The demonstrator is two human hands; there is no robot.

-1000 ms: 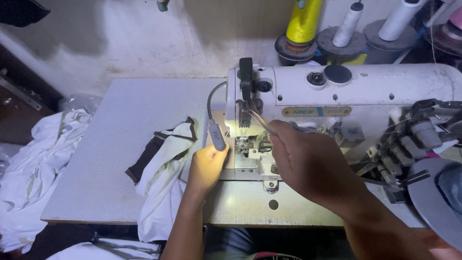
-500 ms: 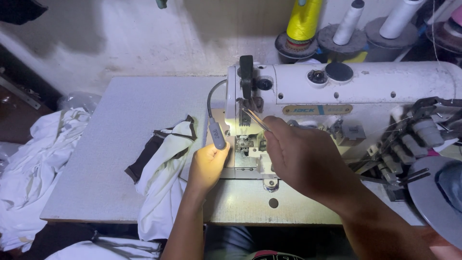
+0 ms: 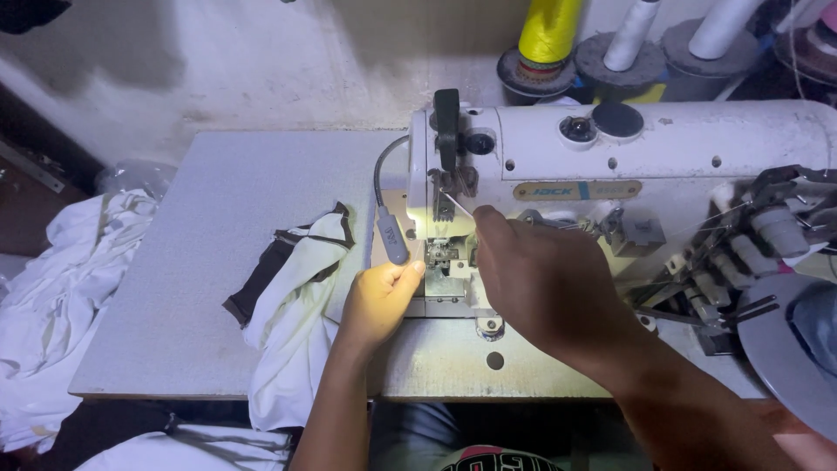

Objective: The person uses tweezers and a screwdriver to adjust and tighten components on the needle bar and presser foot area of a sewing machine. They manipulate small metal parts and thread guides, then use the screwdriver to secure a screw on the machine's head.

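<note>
Thread (image 3: 459, 205), thin and pale, ran from the machine (image 3: 663, 148) head to the right hand (image 3: 545, 283), pinched in its fingertips above the needle; it could have slipped or snapped under a tug. Left hand (image 3: 379, 301), loosely curled and holding nothing, rested on the counter (image 3: 218, 218) beside the presser foot (image 3: 443, 255), near the white cloth (image 3: 301, 314).

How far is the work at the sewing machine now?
Done: thread cones stand behind the sewing machine. In hand: the right hand holds a thin tool at the needle area, the left hand rests beside the lit plate. Left: the white cloth lies aside, not under the needle.
</note>
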